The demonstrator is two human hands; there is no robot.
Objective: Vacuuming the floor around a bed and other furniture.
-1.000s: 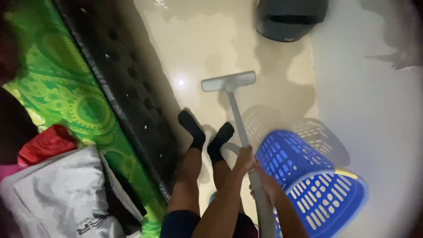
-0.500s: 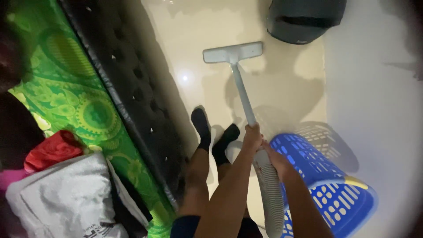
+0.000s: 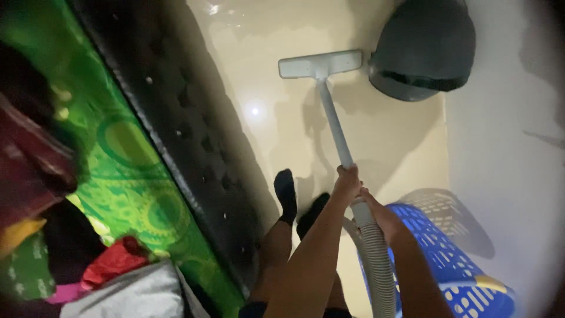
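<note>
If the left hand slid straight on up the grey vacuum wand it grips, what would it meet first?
Probably the flat grey floor nozzle at the wand's far end; the left hand has bare tube ahead. The dark round bin lies just right of that line, though depth is unclear.

Basket: blue slotted laundry basket (image 3: 453, 265) at your lower right, on the floor (image 3: 276, 88).
Bin: dark grey round bin (image 3: 424, 47) at top right.
Bed: green patterned sheet (image 3: 129, 176), black tufted side (image 3: 200, 135).
Clothes: red cloth (image 3: 112, 262), grey cloth (image 3: 135, 294) piled on your left.

Vacuum head (image 3: 320, 63) farther out, now just beside grey bin (image 3: 424, 47).
</note>
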